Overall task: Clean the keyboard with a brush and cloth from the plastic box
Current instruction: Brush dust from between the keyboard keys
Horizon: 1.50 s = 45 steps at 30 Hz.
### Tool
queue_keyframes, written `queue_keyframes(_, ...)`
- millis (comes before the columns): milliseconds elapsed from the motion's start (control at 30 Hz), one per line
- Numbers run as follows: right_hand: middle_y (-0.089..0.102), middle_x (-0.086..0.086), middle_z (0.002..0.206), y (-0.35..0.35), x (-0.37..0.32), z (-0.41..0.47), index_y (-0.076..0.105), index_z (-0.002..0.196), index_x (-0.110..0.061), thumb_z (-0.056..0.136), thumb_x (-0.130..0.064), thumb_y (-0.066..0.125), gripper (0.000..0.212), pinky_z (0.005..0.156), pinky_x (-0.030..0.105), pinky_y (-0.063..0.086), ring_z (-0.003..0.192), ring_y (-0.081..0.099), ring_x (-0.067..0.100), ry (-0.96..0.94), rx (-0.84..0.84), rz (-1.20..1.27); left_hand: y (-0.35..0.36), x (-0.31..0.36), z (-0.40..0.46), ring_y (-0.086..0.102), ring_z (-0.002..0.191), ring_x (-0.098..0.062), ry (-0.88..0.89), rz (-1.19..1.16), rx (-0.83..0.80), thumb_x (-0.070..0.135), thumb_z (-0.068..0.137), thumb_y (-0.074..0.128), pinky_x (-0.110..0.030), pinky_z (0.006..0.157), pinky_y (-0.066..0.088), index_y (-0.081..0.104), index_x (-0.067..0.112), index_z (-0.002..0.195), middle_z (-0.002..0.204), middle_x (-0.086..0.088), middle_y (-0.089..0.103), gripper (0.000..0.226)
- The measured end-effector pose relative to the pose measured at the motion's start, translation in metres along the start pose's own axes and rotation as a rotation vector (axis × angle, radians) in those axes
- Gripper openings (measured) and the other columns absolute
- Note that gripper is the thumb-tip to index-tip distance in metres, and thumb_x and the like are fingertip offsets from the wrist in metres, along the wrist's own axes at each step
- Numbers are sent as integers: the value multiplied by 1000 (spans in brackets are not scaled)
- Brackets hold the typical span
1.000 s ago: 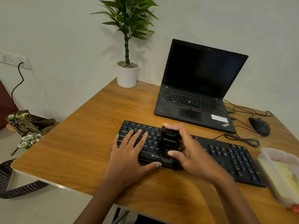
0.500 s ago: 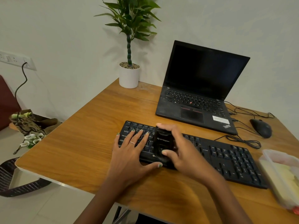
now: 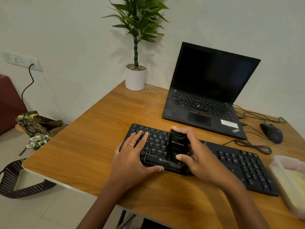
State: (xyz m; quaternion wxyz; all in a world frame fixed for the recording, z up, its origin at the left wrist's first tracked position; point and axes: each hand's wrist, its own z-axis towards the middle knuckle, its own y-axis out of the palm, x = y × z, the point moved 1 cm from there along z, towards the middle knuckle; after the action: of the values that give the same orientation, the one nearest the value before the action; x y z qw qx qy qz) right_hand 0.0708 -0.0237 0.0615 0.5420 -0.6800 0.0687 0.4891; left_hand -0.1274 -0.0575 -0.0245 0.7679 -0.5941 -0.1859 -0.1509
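A black keyboard (image 3: 234,164) lies across the wooden desk (image 3: 92,142) in front of me. My right hand (image 3: 198,156) grips a black brush (image 3: 178,147) by its block-shaped back, thumb on the near side and fingers over the far end, and holds it down on the keys near the keyboard's middle. My left hand (image 3: 132,156) lies flat on the keyboard's left end, fingers stretched over the keys and thumb along the front edge. The clear plastic box (image 3: 290,180) with a pale yellow cloth inside sits at the desk's right edge, partly cut off.
An open black laptop (image 3: 208,90) stands behind the keyboard. To its right lie a black mouse (image 3: 271,133) and coiled cables (image 3: 254,146). A potted plant (image 3: 136,76) stands at the back corner by the wall. Bags sit on the floor at left.
My right hand has slid the brush a little to the left and back over the keys. The left hand stays flat on the keyboard's left end.
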Motion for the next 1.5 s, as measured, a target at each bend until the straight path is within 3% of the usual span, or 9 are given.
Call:
queue_keyframes(233,35,-35,111,50,-28,23,11,112,-76,91,-8,55,84,87,23,52,109,47,-2,-168,63,-9,1,-1,-1,23,142,-8,36,-100,103,87,60,42,-46,114,24,35,31,146,151,12,35,103)
queue_keyframes(467,41,-17,112,1,-8,3,12,125,-59,93,-15,54,70,76,34,57,97,57,9,29,-35,-86,-1,1,0,4,146,-4,10,-71,30,95,51,32,-38,119,5,0,36,153,160,17,8,122)
queue_keyframes(633,46,-13,120,19,-13,16,15,128,-58,91,-13,56,71,80,33,56,103,55,7,-27,24,-66,0,1,-3,12,145,-5,21,-112,65,94,53,40,-42,120,10,-5,32,152,157,13,21,125)
queue_keyframes(767,38,-23,120,50,-28,27,18,127,-61,92,-8,54,73,81,26,54,105,50,2,-128,51,-18,-1,5,-1,33,136,-4,6,-199,136,84,61,47,-46,117,21,11,26,154,141,19,43,115)
queue_keyframes(933,43,-11,122,28,-24,23,12,127,-59,92,-11,54,73,70,23,54,95,53,3,-69,-44,-110,-4,4,-1,22,142,-1,-2,-241,87,90,51,54,-46,120,9,-30,33,146,152,18,31,138)
queue_keyframes(1133,44,-12,126,30,-29,28,15,130,-56,91,-10,55,72,83,30,53,105,51,6,-57,-33,-117,-2,3,-1,23,141,-2,8,-235,104,89,51,53,-45,120,9,-27,32,147,151,19,33,137)
queue_keyframes(1267,42,-17,132,53,-33,28,18,125,-62,91,-6,54,74,86,22,50,104,47,-3,-161,39,-70,1,3,1,28,136,4,-5,-212,159,83,61,46,-38,119,9,3,25,155,144,22,40,118)
queue_keyframes(1367,44,-16,115,33,-30,25,15,124,-61,92,-9,55,73,73,28,56,95,55,4,-80,-83,-87,-1,3,0,23,140,1,-1,-227,108,87,55,56,-45,120,10,-21,29,150,149,22,34,136)
queue_keyframes(1500,42,-14,123,24,-28,28,14,130,-57,92,-11,55,72,79,28,55,106,53,9,-43,-58,-108,-3,3,-2,19,143,-1,-2,-228,98,88,50,57,-44,120,6,-30,32,146,154,18,28,141)
